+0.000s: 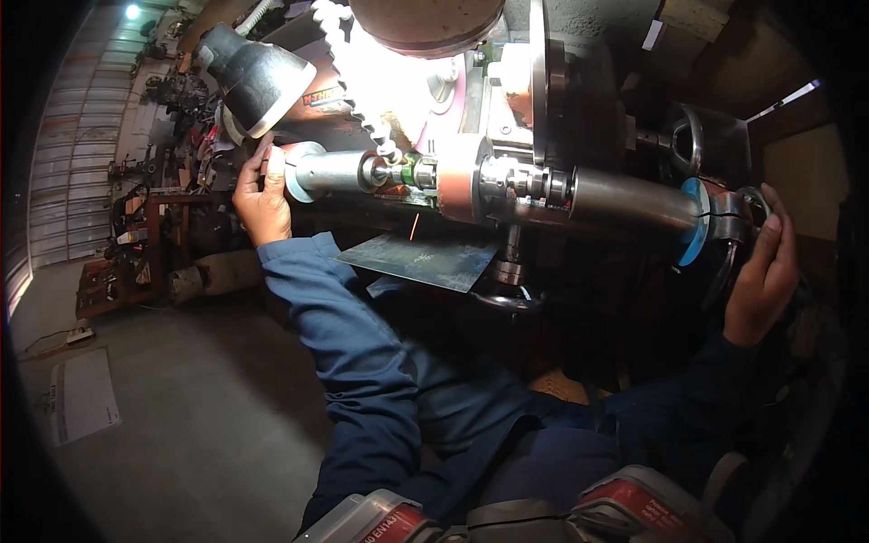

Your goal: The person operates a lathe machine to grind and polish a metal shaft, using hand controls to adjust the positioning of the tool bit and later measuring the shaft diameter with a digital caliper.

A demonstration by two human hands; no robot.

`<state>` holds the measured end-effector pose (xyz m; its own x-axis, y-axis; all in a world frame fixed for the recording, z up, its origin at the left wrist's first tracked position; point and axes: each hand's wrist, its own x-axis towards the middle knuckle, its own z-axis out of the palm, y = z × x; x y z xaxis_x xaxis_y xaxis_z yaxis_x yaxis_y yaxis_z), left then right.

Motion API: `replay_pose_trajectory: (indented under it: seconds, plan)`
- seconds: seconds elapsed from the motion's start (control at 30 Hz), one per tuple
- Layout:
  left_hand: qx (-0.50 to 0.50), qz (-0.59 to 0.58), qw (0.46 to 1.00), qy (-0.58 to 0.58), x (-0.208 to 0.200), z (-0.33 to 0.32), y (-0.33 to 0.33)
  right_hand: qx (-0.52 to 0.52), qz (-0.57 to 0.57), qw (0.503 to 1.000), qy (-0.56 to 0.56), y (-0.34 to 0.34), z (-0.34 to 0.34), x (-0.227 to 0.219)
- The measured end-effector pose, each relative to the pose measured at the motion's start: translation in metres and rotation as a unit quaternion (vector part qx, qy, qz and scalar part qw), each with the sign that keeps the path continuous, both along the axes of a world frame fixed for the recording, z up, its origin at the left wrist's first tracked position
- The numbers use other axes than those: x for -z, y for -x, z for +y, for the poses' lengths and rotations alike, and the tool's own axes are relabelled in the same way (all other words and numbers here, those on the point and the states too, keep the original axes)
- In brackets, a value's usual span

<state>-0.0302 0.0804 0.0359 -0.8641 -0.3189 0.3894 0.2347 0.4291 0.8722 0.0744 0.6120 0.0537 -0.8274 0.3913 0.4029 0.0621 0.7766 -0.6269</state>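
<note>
My left hand (264, 197) is closed round the outer end of a grey metal cylinder (339, 172), at its reddish collar (297, 172). My right hand (766, 271) has its fingers curled on a shiny metal fitting (754, 201), just beyond a blue disc (695, 222) on the long dark cylinder (634, 204). Between the two cylinders runs a stepped shiny metal shaft (525, 179). A red-brown block (460, 179) stands midway along it. Below, a thin orange streak (415, 226) shows above a flat metal plate (421, 260).
A black lamp (249, 77) lights the machine, beside a segmented hose (339, 50). Behind the shaft stands a large upright disc (541, 86). A metal handwheel (507, 300) sits under it. Cluttered shelving (172, 118) lines the left, and a white sheet (83, 396) lies on the floor.
</note>
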Motion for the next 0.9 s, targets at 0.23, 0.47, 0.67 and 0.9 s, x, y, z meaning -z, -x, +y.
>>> replay_pose_trajectory:
  seconds: [0.23,0.47,0.67,0.9]
  plan:
    - [-0.010,-0.003,1.000,0.001,0.002,0.000,0.005,-0.016,0.123,0.992,-0.027,-0.007,-0.009,0.015]
    - [-0.014,-0.011,0.999,0.029,0.006,-0.010,0.008,-0.005,0.227,0.971,-0.076,-0.008,-0.012,0.043]
    - [-0.009,0.001,0.999,0.038,0.002,-0.006,0.004,0.014,0.331,0.934,-0.136,-0.005,-0.002,0.082]
    - [-0.005,0.023,1.000,0.017,0.003,-0.001,0.009,0.070,0.367,0.904,-0.206,-0.012,0.020,0.132]
